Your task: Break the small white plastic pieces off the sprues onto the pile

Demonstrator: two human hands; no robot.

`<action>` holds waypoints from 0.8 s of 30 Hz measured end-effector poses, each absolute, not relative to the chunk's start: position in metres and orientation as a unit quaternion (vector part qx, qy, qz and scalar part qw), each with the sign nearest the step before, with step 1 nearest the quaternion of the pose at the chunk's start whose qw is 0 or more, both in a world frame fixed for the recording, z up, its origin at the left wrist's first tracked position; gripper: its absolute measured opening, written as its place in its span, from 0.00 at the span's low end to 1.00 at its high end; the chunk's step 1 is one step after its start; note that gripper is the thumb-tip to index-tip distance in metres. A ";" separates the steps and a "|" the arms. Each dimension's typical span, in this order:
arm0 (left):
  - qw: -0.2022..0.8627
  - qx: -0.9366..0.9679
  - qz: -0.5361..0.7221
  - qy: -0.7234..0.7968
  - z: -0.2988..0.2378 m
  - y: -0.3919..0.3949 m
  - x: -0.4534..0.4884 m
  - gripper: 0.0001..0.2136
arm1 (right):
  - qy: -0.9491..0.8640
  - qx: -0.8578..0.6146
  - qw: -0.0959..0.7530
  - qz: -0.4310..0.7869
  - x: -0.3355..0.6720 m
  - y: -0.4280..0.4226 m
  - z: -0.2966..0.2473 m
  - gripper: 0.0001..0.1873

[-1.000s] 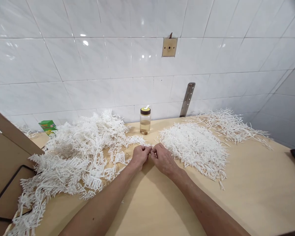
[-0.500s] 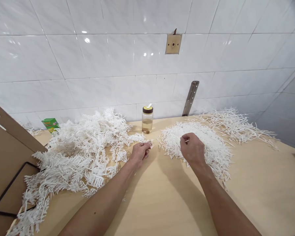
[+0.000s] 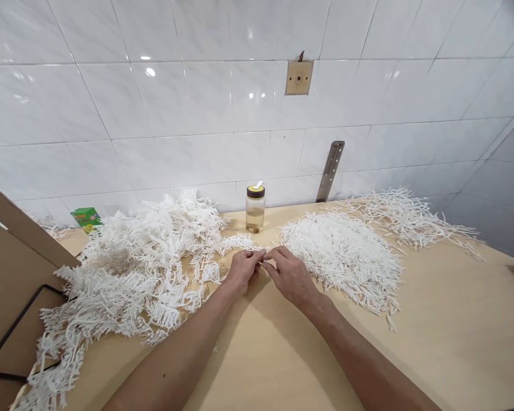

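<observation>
My left hand (image 3: 243,269) is closed in a pinch on a white branched strand (image 3: 240,241), which trails back to a large tangled heap of such strands (image 3: 154,257) on the left. Against its fingertips, my right hand (image 3: 293,279) has thumb and forefinger closed at the strand's tip; the exact bit between them is mostly hidden. Just right of my right hand lies a mound of short white pieces (image 3: 346,257). Farther right, a looser pile of long thin white strands (image 3: 411,217) spreads toward the wall.
A clear bottle (image 3: 255,214) with a dark-rimmed yellow lid stands behind my hands. Along the tiled wall are a metal strip (image 3: 330,171) and a socket plate (image 3: 298,78). A green box (image 3: 85,218) and a brown board (image 3: 12,257) flank the left heap on the wooden table (image 3: 445,319).
My right hand has moved left, from above the mound of short pieces to my left hand's fingertips. My left hand has stayed nearly in place, still pinching the strand.
</observation>
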State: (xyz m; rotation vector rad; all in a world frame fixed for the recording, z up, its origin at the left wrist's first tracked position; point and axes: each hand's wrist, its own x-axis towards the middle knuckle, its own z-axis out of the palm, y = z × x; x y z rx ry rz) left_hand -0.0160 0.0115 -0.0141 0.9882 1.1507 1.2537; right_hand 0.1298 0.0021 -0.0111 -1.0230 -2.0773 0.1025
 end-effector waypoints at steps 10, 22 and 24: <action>0.565 0.412 0.530 0.481 -0.005 0.006 -0.016 0.21 | -0.805 -0.428 0.410 0.003 0.125 0.006 -0.020 0.09; 0.540 0.391 0.569 0.481 -0.017 0.015 -0.016 0.21 | -0.845 -0.398 0.356 0.010 0.113 0.000 -0.027 0.06; 0.524 0.393 0.578 0.487 -0.017 0.015 -0.017 0.21 | -0.853 -0.383 0.354 0.027 0.112 -0.002 -0.027 0.06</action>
